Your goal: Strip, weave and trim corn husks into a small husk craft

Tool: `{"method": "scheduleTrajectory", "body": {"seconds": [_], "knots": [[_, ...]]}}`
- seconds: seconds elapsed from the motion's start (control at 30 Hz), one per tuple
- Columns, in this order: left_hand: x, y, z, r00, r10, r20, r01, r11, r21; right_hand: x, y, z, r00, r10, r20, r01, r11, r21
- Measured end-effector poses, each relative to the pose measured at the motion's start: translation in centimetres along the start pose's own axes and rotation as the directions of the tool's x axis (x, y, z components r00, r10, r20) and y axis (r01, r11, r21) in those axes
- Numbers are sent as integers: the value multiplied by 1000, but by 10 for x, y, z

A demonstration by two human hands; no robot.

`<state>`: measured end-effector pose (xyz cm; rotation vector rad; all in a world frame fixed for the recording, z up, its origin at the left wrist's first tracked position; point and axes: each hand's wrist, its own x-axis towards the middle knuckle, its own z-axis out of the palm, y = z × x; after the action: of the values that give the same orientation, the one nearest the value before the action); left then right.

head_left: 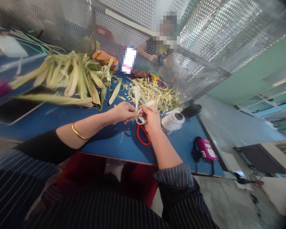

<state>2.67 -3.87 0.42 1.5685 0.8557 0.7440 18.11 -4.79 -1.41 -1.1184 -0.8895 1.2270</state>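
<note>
Over the front of the blue table, my left hand (pixel 124 112) pinches a pale strip of corn husk (pixel 136 95) between thumb and fingers. My right hand (pixel 152 118) closes on the same strip from the other side, close to the left fingertips. One end of the strip stands up and part of it loops below the fingers. Red-handled scissors (pixel 143 135) lie just under the hands, their blades partly hidden by them. Beside my right hand stands a cone of white thread (pixel 173 121). A heap of shredded husk (pixel 159 95) spreads beyond the hands.
Whole corn husks (pixel 77 74) are piled at the left, near a dark flat panel (pixel 21 105). An orange packet (pixel 106 59) lies behind them. A magenta box (pixel 207 149) with a black strap rests near the table's right edge. Behind a perforated metal screen (pixel 124 22) sits another person.
</note>
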Motion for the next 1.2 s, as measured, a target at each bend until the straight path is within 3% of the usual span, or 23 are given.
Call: {"method": "scheduleTrajectory", "body": {"seconds": [0.07, 0.13, 0.2, 0.27, 0.33, 0.37, 0.4, 0.43, 0.5, 0.6, 0.73, 0.87, 0.93, 0.97, 1.03, 1.1, 1.13, 1.2], "knots": [[0, 0, -1, 1000, 14, 21, -14, 1000, 16, 1, 2, 0, 1000, -3, -1, 3, 1000, -18], [1, -1, -1, 1000, -11, -1, 11, 1000, 2, 4, 1, -3, 998, -59, -4, 58, 988, -141], [1, -1, -1, 998, -64, -25, 63, 997, -39, 6, -4, -10, 966, -251, -55, 212, 900, -381], [1, -2, 0, 995, -95, -22, 93, 992, -82, 5, -12, -16, 842, -535, -67, 369, 663, -651], [1, -2, 2, 996, -92, -9, 91, 990, -108, 2, -19, -17, 710, -701, 67, 450, 379, -809], [1, -2, 3, 996, -88, -2, 87, 991, -106, 0, -20, -17, 695, -700, 163, 477, 279, -833], [1, -2, 4, 996, -84, 7, 84, 993, -88, -2, -21, -16, 719, -646, 258, 504, 229, -833], [0, -1, 4, 997, -80, 14, 80, 995, -57, -3, -20, -14, 760, -562, 326, 527, 238, -816], [-1, 0, 6, 998, -66, 24, 66, 998, 13, -4, -17, -11, 834, -408, 371, 525, 384, -759], [-3, 3, 6, 997, -51, 51, 48, 997, 53, -4, -10, -8, 869, -390, 304, 489, 586, -647], [-5, 3, 7, 989, -92, 114, 91, 996, 11, -6, -6, -3, 850, -477, 223, 491, 563, -665], [-3, 1, 6, 973, -200, 114, 222, 943, -247, -4, -13, -7, 787, -558, 265, 570, 490, -659], [1, 1, 2, 971, -230, 65, 237, 888, -393, 0, -21, -15, 759, -626, 177, 581, 529, -618], [3, 1, -1, 969, -244, 42, 236, 861, -451, 2, -25, -19, 767, -633, 102, 563, 588, -581], [6, 2, -6, 961, -277, 1, 235, 815, -530, 5, -32, -26, 840, -542, 10, 480, 735, -480], [7, 3, -9, 951, -305, -47, 229, 798, -558, 4, -37, -29, 923, -374, 90, 374, 818, -438], [8, 4, -9, 947, -311, -81, 217, 805, -551, 2, -38, -28, 939, -300, 169, 344, 812, -472], [7, 3, -8, 940, -303, -157, 183, 836, -517, -3, -38, -24, 927, -198, 319, 360, 711, -604]]}}
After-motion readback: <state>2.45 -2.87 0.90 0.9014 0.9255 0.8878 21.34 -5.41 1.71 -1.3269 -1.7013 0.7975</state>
